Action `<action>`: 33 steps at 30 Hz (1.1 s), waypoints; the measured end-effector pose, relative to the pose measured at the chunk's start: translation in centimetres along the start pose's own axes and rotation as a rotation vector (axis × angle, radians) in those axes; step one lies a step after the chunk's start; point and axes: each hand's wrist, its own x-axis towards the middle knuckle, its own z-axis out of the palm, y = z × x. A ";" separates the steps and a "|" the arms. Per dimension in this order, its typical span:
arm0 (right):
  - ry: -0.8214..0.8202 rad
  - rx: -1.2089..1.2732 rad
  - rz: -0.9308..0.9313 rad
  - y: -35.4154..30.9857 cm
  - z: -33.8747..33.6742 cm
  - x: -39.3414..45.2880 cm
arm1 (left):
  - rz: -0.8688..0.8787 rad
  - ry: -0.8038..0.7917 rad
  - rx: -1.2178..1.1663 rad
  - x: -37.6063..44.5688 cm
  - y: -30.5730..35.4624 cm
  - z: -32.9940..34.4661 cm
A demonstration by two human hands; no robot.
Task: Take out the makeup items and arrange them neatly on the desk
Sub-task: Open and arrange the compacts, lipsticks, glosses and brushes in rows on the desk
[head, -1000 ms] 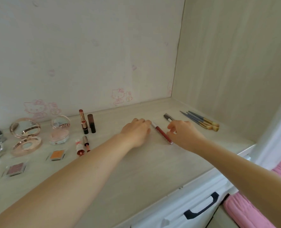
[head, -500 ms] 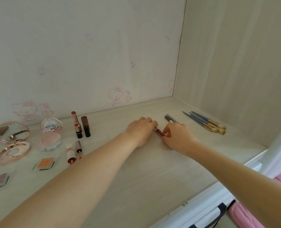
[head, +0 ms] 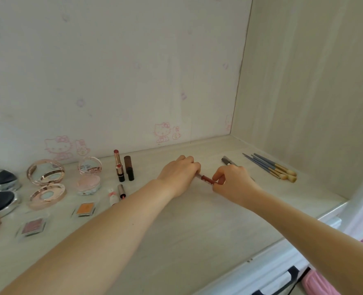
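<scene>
A slim red lip pencil [head: 206, 179] lies just above the pale wooden desk [head: 187, 226], gripped at both ends. My left hand [head: 179, 175] closes on its pale cap end, and my right hand [head: 232, 185] pinches the red barrel. Behind my right hand a grey pencil [head: 227, 161] lies on the desk, partly hidden. Several blue-handled brushes [head: 269, 167] lie side by side at the right. Left of my hands stand two open lipsticks [head: 119, 167] and a dark cap [head: 129, 167].
Open round compacts [head: 46, 182] [head: 89, 177], square eyeshadow pans [head: 84, 209] [head: 32, 227], small lip tubes [head: 116, 193] and dark cushion cases [head: 1, 188] fill the desk's left side. Walls close the back and right. A white drawer with a black handle [head: 282, 282] sits below the front edge.
Both hands have closed in on the red pencil: my right hand slid left onto its barrel and my left hand gripped the cap end. The camera view shifted slightly.
</scene>
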 end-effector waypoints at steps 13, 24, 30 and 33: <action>-0.039 0.185 -0.139 -9.3 -0.5 -4.8 | -0.086 0.021 -0.108 -9.6 -4.1 -7.5; -0.158 0.389 -0.261 -16.6 3.1 -8.2 | -0.294 0.082 -0.537 -20.1 -9.0 -11.7; -0.243 0.611 -0.300 -20.6 5.6 -9.6 | -0.407 0.217 -0.800 -24.7 -10.9 -13.0; -0.248 0.722 -0.307 -22.3 7.0 -10.0 | -0.499 0.317 -0.995 -26.6 -11.4 -13.0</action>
